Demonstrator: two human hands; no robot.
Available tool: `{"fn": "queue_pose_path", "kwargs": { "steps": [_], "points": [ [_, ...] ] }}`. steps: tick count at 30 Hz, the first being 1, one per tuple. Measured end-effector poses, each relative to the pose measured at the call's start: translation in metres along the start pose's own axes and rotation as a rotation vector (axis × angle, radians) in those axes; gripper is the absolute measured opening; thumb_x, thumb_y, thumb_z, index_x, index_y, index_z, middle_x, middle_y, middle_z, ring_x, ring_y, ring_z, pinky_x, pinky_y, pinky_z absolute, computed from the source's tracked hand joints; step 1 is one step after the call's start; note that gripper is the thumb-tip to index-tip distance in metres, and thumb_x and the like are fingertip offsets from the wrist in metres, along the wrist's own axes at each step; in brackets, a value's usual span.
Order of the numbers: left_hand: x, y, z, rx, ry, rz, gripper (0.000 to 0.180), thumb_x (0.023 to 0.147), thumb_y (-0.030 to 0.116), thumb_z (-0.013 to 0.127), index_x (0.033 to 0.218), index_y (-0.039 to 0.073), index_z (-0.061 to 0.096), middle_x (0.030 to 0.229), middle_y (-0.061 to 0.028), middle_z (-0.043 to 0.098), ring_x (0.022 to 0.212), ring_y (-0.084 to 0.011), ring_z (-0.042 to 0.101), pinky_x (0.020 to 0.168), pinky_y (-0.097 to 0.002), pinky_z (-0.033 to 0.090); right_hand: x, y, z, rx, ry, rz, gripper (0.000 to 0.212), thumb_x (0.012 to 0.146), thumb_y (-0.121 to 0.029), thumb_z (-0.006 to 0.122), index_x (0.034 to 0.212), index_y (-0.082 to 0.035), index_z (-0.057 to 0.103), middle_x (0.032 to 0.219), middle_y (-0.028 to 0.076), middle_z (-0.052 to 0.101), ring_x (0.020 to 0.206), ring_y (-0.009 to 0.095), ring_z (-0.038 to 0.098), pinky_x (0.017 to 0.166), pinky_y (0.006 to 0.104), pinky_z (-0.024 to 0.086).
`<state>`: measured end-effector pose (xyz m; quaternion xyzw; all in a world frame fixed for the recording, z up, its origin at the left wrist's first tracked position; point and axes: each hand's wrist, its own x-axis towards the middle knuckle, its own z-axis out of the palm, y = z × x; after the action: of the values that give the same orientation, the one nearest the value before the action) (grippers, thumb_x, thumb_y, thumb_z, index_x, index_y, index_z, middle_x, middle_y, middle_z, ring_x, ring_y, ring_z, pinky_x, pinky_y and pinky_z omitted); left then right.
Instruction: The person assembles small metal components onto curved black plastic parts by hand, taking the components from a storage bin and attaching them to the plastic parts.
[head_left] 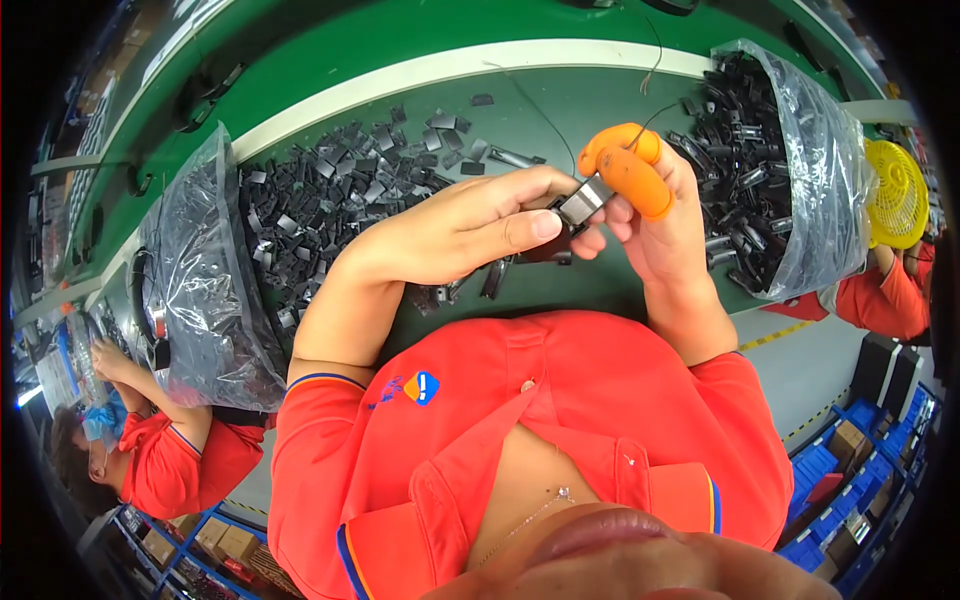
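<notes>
My left hand (480,225) and my right hand (655,195) meet over the green worktop, both closed on a small black part with a shiny silver face (586,202). The left thumb presses its near side, while the right fingers hold its other end. Orange finger cots (634,180) cover two digits of the right hand. A thin dark wire (540,112) runs down to the held part; whether it is fixed to it I cannot tell. Below the hands lie a few loose black pieces (495,278), partly hidden by my wrists.
Small flat black pieces (330,185) spill from a clear plastic bag (215,290) at left. Longer black parts (740,190) fill another clear bag (825,170) at right, beside a yellow fan (897,195). A white rail (450,68) crosses behind. Co-workers in red sit on either side.
</notes>
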<state>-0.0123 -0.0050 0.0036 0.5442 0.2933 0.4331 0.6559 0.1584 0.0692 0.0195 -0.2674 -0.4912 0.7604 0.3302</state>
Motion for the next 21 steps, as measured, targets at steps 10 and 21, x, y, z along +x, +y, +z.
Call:
{"fn": "queue_pose_path", "kwargs": {
  "steps": [10,21],
  "points": [
    [-0.036,0.052,-0.039,-0.686,0.058,0.528,0.03,0.093,0.019,0.041,0.113,-0.003,0.04,0.081,-0.0063,0.053,0.072,-0.0129,0.056,0.077,-0.035,0.048,0.121,0.059,-0.027,-0.807,-0.202,-0.19,0.029,0.081,-0.025,0.058,0.103,-0.006,0.059,0.083,0.005,0.053,0.069,0.013,0.048,0.065,0.0241,0.04],
    [-0.034,0.053,-0.053,-1.057,-0.147,0.607,0.031,0.092,0.016,0.042,0.12,0.003,0.034,0.091,-0.0019,0.048,0.078,-0.0114,0.052,0.086,-0.0381,0.043,0.126,0.091,-0.029,-1.234,-0.403,-0.558,0.022,0.075,-0.007,0.062,0.097,-0.004,0.06,0.092,0.01,0.056,0.082,0.026,0.056,0.072,0.0316,0.047]
  ]
}}
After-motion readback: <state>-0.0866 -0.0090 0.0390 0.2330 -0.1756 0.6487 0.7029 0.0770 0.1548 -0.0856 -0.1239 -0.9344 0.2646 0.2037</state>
